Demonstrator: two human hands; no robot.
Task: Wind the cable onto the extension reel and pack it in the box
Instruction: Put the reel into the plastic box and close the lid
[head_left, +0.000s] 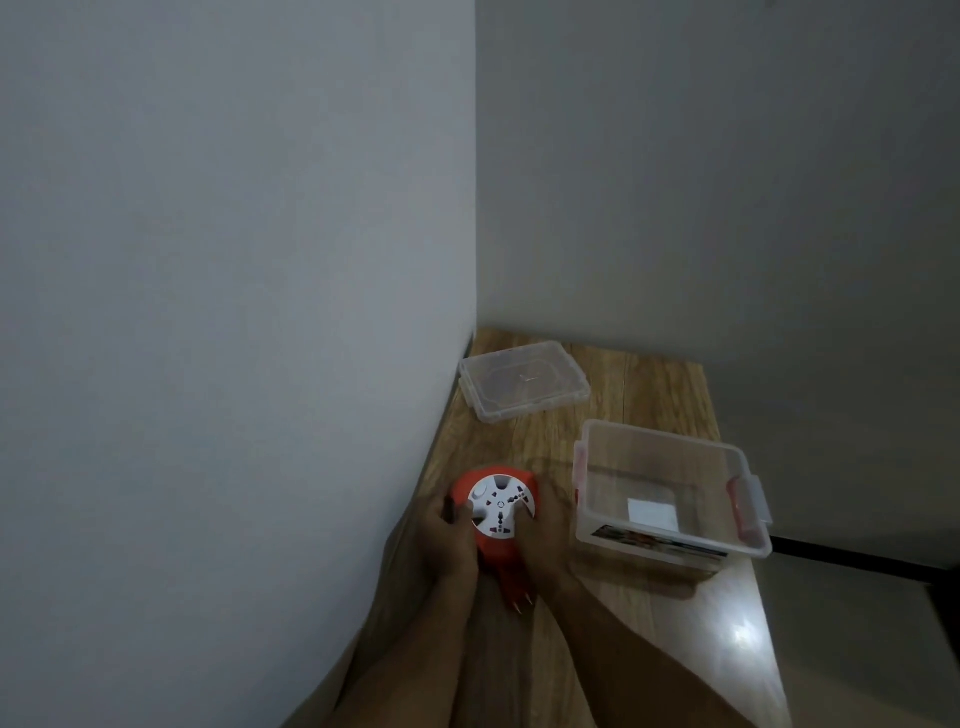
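I grip the reel with both hands, left hand and right hand curled round its sides, on the table by the wall. Its plug points toward me. The open box stands just right of it, lid farther back.

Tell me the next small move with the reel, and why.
Probably lift the reel and carry it right, into the open box. Both the left hand and the right hand already grip it, no loose cable shows on the table, and the lid lies apart.
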